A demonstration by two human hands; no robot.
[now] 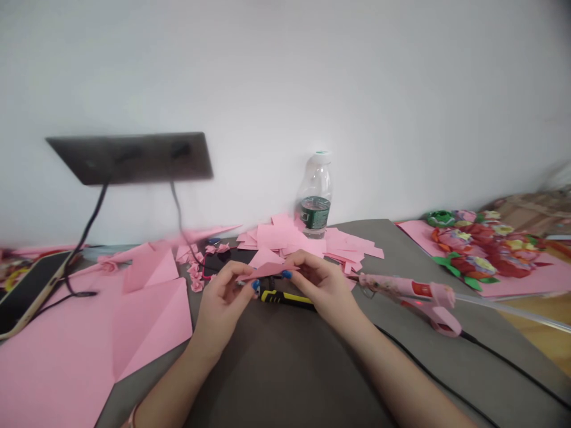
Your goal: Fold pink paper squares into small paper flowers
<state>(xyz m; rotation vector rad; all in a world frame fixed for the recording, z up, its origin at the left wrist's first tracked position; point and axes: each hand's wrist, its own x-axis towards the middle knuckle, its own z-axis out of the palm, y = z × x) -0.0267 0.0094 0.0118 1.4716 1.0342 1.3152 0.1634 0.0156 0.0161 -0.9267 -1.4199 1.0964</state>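
Note:
A small folded piece of pink paper (266, 261) is held up between my two hands above the grey mat. My left hand (226, 291) pinches its left corner between thumb and fingers. At the opposite corner, my right hand (319, 282) grips it the same way. Just beneath the paper lies a tool with a yellow and black handle (288, 298), partly hidden by my right hand. Past my right hand, a pink hot glue gun (413, 294) lies on its side with a small red light showing and a clear glue stick in its rear.
Loose pink paper pieces (285, 235) surround a plastic bottle (317, 196) by the wall. Large pink sheets (151, 327) and a phone (31, 291) lie left. Colourful paper flowers (486, 249) rest right. Black cables (423, 362) cross the grey mat (285, 368); a socket panel (134, 157) is on the wall.

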